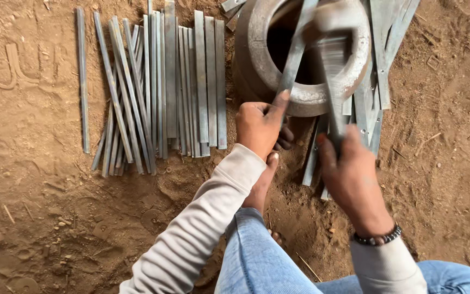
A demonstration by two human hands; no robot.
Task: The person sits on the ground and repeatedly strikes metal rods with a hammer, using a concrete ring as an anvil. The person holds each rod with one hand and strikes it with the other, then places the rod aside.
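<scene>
My left hand [259, 126] grips a flat metal strip [296, 51] that leans up across the opening of a heavy metal ring block [307, 95] set in the dirt. My right hand [349, 174] is closed on the handle of a hammer [334, 76], whose blurred head hangs over the strip and the ring's opening. A beaded bracelet sits on my right wrist. My bare foot [262, 185] rests on the ground just below my left hand.
A large spread of flat metal strips [159, 87] lies on the dirt to the left of the ring. More strips [373, 81] are piled at its right side. Loose brown soil surrounds everything. My blue-jeaned knees are at the bottom.
</scene>
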